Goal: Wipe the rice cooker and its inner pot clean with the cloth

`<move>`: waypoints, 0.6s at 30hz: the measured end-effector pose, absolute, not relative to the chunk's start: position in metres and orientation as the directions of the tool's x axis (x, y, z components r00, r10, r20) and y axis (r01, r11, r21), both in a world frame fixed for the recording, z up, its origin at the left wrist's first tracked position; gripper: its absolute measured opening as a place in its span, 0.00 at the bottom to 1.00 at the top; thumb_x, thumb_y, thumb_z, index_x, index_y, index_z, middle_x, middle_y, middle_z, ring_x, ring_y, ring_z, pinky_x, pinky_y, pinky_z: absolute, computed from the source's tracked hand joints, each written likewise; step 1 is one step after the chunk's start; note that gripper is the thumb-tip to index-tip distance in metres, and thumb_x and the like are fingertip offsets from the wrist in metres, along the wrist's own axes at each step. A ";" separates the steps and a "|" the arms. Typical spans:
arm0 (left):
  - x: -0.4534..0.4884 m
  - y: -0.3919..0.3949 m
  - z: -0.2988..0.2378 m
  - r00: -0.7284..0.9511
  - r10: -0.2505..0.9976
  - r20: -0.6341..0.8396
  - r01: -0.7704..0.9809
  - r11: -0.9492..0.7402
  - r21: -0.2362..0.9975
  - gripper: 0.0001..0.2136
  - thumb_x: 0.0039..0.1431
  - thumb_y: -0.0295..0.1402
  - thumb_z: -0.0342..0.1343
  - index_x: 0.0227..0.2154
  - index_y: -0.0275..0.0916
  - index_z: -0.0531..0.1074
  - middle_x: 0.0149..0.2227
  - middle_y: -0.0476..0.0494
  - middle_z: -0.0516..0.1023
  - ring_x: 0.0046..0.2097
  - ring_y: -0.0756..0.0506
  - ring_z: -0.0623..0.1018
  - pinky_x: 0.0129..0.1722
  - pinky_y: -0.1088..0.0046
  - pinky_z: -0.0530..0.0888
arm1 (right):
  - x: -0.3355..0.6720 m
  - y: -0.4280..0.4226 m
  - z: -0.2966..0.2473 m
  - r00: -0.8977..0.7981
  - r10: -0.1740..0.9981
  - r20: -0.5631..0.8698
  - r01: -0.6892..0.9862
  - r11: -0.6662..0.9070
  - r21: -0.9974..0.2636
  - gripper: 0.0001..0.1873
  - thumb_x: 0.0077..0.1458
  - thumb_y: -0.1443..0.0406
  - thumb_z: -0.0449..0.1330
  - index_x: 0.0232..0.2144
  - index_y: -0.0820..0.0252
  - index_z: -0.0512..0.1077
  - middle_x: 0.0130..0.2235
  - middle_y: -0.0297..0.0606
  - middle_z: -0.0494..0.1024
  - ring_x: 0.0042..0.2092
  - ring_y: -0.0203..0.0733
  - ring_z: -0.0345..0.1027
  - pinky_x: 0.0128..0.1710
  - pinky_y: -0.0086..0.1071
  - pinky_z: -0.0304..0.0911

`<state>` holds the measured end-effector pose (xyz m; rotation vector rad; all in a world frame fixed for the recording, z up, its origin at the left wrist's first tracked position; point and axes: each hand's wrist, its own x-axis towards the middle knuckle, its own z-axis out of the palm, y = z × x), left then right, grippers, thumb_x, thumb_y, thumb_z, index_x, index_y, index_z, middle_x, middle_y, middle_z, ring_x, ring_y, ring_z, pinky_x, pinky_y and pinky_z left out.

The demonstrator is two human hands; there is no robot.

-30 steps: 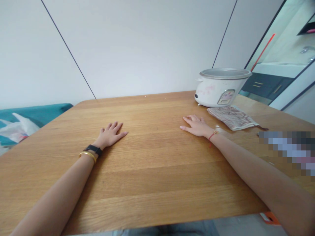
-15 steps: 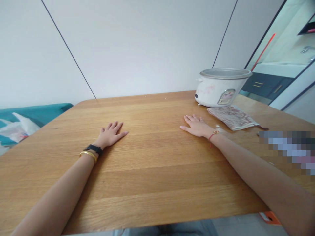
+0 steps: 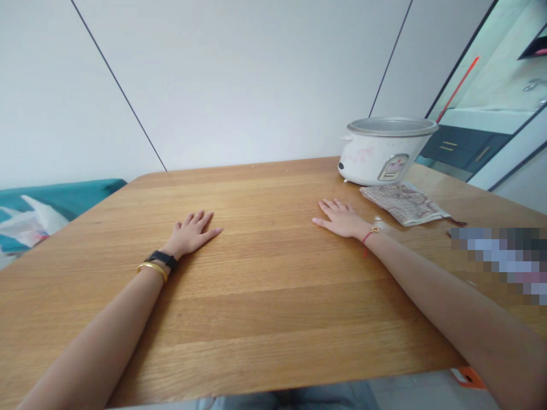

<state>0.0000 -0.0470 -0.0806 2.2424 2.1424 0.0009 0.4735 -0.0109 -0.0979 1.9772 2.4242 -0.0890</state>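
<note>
My left hand [image 3: 190,233] lies palm down on the wooden table [image 3: 256,285], fingers spread, holding nothing. A black band and a gold bangle [image 3: 152,270] circle that wrist. To the right, my right hand [image 3: 339,219] also rests flat with its fingers apart; a red cord bracelet [image 3: 368,236] is around its wrist. Beyond the right hand stands a white rice cooker [image 3: 380,156] without a lid, its grey rim showing. Closest to that hand is a brown and white checked cloth [image 3: 404,204], lying flat in front of the cooker and not touched.
A blurred-out item [image 3: 506,259] lies at the table's right side. Off the left edge, a white plastic bag [image 3: 32,222] sits on a teal seat [image 3: 89,193]. Behind the table rises a white panelled wall [image 3: 256,80]. An orange object [image 3: 470,377] shows below the front edge.
</note>
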 end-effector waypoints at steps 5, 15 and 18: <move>0.001 -0.048 -0.080 0.041 0.999 -0.030 0.999 -0.040 0.026 0.42 0.65 0.63 0.36 0.75 0.44 0.50 0.76 0.34 0.48 0.75 0.27 0.50 0.68 0.36 0.51 | 0.473 -0.013 -0.097 -0.213 0.977 0.017 0.977 0.213 -0.008 0.54 0.61 0.33 0.36 0.74 0.62 0.53 0.75 0.51 0.52 0.73 0.65 0.46 0.71 0.58 0.44; -0.001 -0.047 -0.081 0.040 0.999 -0.030 0.999 -0.039 0.032 0.42 0.65 0.63 0.36 0.75 0.44 0.50 0.76 0.35 0.48 0.75 0.27 0.50 0.68 0.37 0.51 | 0.475 -0.011 -0.097 -0.236 0.972 0.015 0.972 0.236 -0.013 0.54 0.61 0.33 0.36 0.74 0.63 0.53 0.75 0.49 0.52 0.73 0.63 0.46 0.73 0.54 0.42; 0.000 -0.046 -0.081 0.038 0.999 -0.027 0.999 -0.037 0.035 0.42 0.64 0.64 0.36 0.75 0.45 0.50 0.76 0.35 0.48 0.75 0.27 0.50 0.68 0.37 0.51 | 0.476 -0.010 -0.099 -0.241 0.970 0.015 0.970 0.241 -0.017 0.54 0.61 0.33 0.37 0.74 0.64 0.53 0.75 0.50 0.51 0.74 0.62 0.46 0.73 0.53 0.41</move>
